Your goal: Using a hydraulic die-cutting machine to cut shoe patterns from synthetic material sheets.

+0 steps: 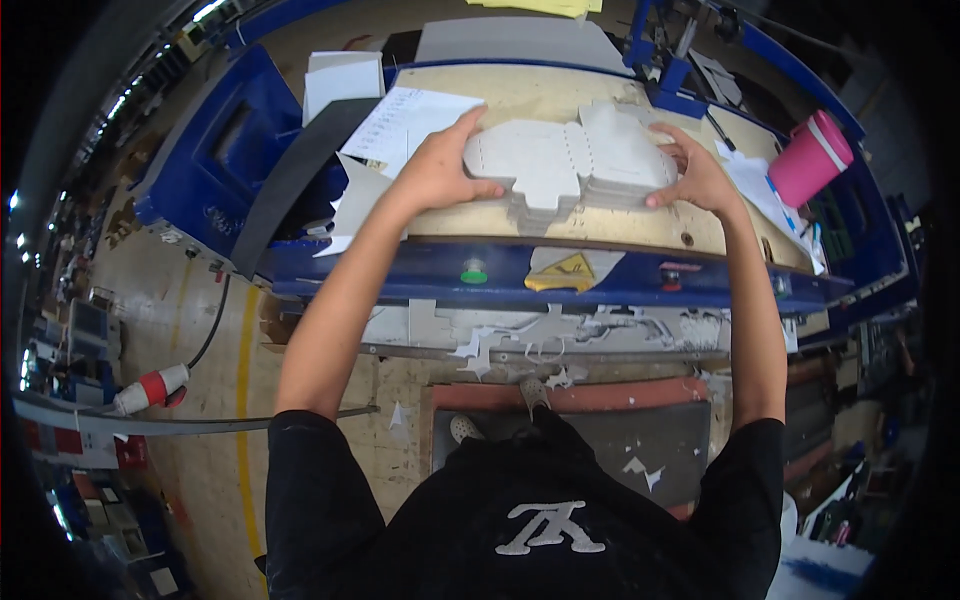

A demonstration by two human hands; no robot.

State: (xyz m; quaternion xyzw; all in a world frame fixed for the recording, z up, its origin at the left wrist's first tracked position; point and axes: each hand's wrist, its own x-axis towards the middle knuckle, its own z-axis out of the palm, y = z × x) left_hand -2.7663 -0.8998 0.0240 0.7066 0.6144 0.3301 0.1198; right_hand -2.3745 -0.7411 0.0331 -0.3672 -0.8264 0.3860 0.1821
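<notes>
A thick stack of grey-white die-cut cardboard blanks point(535, 158) lies on the pale wooden board of a blue machine. The blanks carry perforated fold lines and stepped cut-outs along the near edge. My left hand point(445, 168) grips the left end of the stack, thumb along the near side and fingers round the far side. At the other end my right hand point(698, 178) holds the stack the same way, its fingers partly hidden behind the cardboard. Both hands press on the stack from opposite sides.
Left of the stack lie a handwritten paper sheet point(410, 125) and a curved black strip point(300, 185). At the right stand a pink cup point(810, 158) and pens on papers. The blue front edge bears a green button point(474, 271) and a yellow warning sign point(562, 271). Cardboard scraps hang below.
</notes>
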